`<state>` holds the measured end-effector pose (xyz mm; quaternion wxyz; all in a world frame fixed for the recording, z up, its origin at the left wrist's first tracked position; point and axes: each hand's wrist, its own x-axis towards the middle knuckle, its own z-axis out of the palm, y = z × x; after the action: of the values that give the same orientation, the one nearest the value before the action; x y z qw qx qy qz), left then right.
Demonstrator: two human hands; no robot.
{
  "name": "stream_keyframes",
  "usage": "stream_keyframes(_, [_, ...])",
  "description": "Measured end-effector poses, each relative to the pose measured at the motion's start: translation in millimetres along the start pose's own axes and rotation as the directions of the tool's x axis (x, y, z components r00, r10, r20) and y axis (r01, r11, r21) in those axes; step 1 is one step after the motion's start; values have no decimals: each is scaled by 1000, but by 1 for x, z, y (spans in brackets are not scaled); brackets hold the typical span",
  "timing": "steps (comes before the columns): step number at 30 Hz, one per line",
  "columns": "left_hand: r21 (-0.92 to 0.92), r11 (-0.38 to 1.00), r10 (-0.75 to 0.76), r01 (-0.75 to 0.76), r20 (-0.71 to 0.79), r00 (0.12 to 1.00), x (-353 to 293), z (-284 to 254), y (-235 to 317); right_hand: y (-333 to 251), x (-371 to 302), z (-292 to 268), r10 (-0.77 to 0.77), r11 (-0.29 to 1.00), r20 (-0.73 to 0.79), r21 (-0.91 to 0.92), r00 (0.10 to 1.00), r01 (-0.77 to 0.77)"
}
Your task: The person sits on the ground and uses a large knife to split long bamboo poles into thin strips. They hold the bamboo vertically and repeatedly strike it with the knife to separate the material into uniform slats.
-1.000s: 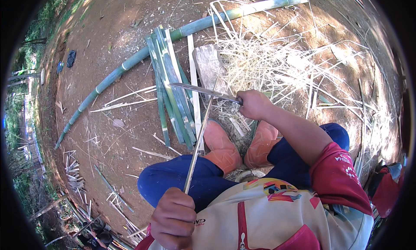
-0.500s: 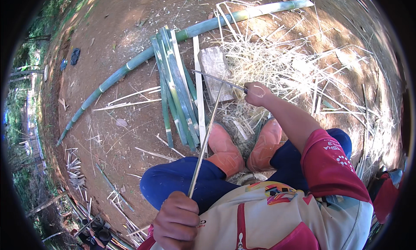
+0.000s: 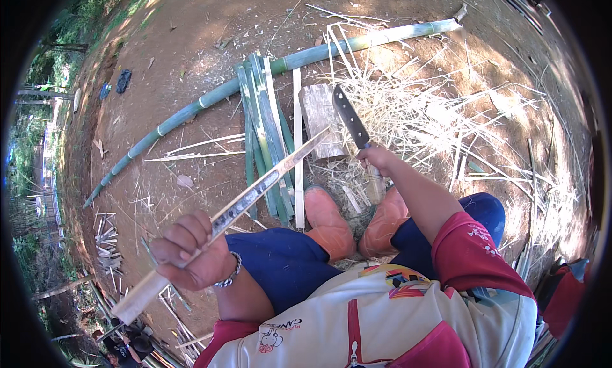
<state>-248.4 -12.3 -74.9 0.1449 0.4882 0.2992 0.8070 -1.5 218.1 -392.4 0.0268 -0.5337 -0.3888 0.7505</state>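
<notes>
My left hand [image 3: 194, 250] is closed around a split bamboo strip [image 3: 260, 187], which slants up to the right with its pale, dark-stained face showing. My right hand [image 3: 376, 159] grips a large knife [image 3: 350, 118] by its wooden handle. The knife's dark blade has several holes and points up and away, beside a wooden block [image 3: 319, 110]. The strip's far end hangs in front of the block's near part; whether they touch I cannot tell. Left of the block lies a bundle of green bamboo slats [image 3: 262, 129], with a pale strip [image 3: 298, 151] between them.
A long green bamboo pole [image 3: 182, 116] curves across the dirt behind the slats. Pale shavings [image 3: 408, 107] are heaped right of the block. My orange boots [image 3: 328, 221] stand just in front of it. Cut pieces [image 3: 107, 244] lie at left; another person [image 3: 132, 347] shows at lower left.
My left hand has risen and moved left, and the bamboo strip has turned to show its broad face. My right hand has come slightly nearer, and the knife has swung from pointing left to pointing away.
</notes>
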Motion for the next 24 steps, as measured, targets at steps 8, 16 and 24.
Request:
stream_keyframes(8, [459, 765, -180, 451, -521, 834, -8, -22, -72, 23, -77, 29, 101, 841, 34, 531, 994, -104])
stream_keyframes(16, [295, 522, -524, 800, -629, 574, -57, -30, -154, 6, -167, 33, -115, 903, -19, 415, 993, 112])
stream_keyframes(24, [480, 624, -484, 616, -381, 788, -39, -2, -107, 16, -258, 17, -417, 898, -216, 54, 883, 437])
